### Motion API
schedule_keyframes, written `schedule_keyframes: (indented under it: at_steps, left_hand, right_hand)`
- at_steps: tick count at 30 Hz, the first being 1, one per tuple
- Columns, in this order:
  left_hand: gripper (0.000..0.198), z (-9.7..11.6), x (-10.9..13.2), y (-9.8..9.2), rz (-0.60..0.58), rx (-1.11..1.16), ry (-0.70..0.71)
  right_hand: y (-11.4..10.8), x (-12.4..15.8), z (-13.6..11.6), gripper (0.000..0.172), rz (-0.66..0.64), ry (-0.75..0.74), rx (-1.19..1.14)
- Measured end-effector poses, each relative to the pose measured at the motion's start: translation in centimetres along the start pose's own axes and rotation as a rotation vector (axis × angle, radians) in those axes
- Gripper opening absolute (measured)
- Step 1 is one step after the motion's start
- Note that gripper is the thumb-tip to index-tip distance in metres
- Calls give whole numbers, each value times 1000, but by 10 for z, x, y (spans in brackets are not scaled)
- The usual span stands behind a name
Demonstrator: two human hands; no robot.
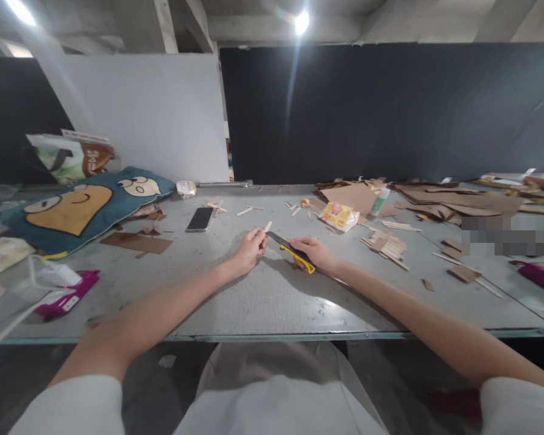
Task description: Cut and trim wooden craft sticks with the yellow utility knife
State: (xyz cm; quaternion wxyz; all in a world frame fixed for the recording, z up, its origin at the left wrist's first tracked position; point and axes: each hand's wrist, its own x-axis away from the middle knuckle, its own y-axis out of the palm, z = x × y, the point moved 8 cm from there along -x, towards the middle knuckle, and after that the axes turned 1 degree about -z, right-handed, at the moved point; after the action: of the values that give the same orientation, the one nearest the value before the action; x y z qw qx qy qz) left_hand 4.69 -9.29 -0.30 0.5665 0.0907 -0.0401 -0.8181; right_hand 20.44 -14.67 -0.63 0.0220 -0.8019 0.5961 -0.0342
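Observation:
Near the middle of the grey table (254,308), my left hand (252,246) pinches a flat wooden craft stick (268,226), whose pale end sticks out past the fingertips. My right hand (315,254) is closed around a black and yellow utility knife (299,255). The knife points left, and its tip is at or close to the stick beside my left fingers; I cannot tell whether the two touch. Beyond my hands lie a few loose stick pieces (249,210). A bundle of craft sticks (387,246) lies to the right of my right hand.
A smartphone (200,219) lies left of my left hand. Behind my right hand are a yellow packet (340,216), a glue stick (379,202) and cardboard sheets (453,202). A teal cushion (90,208) and a magenta power strip (68,294) occupy the left side.

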Motion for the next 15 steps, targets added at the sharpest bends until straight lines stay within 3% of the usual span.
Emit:
schedule_keyframes:
  at_steps: [15]
  left_hand:
    - [26, 1, 1, 0, 8, 20, -12]
  right_hand:
    - [10, 3, 3, 46, -59, 70, -131]
